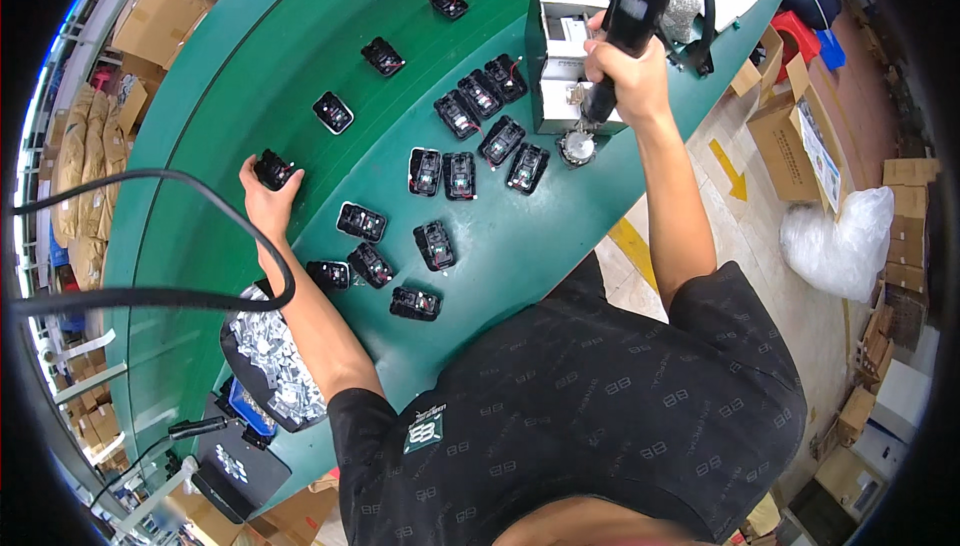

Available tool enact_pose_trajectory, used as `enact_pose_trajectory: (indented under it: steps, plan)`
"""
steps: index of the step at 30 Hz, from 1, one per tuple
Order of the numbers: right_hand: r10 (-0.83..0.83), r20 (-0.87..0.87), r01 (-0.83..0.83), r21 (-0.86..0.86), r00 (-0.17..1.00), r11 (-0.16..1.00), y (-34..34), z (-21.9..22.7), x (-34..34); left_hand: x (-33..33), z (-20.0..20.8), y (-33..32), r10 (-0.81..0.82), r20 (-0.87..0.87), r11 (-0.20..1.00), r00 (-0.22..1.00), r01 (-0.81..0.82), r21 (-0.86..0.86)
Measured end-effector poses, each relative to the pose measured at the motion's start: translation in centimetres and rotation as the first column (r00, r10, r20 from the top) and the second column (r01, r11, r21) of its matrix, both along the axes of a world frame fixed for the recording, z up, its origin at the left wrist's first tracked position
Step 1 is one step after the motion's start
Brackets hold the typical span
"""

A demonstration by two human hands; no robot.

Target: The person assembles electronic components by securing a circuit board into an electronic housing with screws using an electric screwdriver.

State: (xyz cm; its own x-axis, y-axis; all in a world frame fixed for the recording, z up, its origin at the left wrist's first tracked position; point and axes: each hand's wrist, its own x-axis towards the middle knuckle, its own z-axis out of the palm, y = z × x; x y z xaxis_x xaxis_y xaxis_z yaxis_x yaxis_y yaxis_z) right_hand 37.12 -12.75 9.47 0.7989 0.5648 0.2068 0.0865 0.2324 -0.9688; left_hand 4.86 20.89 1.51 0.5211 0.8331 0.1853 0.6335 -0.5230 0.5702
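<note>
My left hand (266,204) reaches over the green conveyor belt (235,111), its fingers closed around a small black plastic housing (273,170) with electronics inside. In my right hand (642,81) is a black electric screwdriver (634,11), pointed downward. Its lower end meets a round metal piece (577,149) at the front of a grey metal box (555,56); whether a screw sits on the bit is too small to tell. Between my arms, several similar open black housings (460,176) with circuit boards and red wires lie on the green worktop (520,236).
More housings (382,56) are spaced along the belt. Beside my left forearm stands a black tray (275,361) of small metal parts, with a blue bin (250,406) next to it. A black cable (200,296) loops across the left. Cardboard boxes (785,146) and a plastic bag (840,241) are at right.
</note>
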Motion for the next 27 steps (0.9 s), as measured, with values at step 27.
enact_pose_trajectory:
  steps: [27]
  plan:
    - [0.569, 0.080, -0.543, 0.435, 0.818, 0.719, -0.6, 4.6, -15.2, 3.7, 4.7, -24.5, -0.565, 0.468, 0.792, 0.680, 0.605, 0.076]
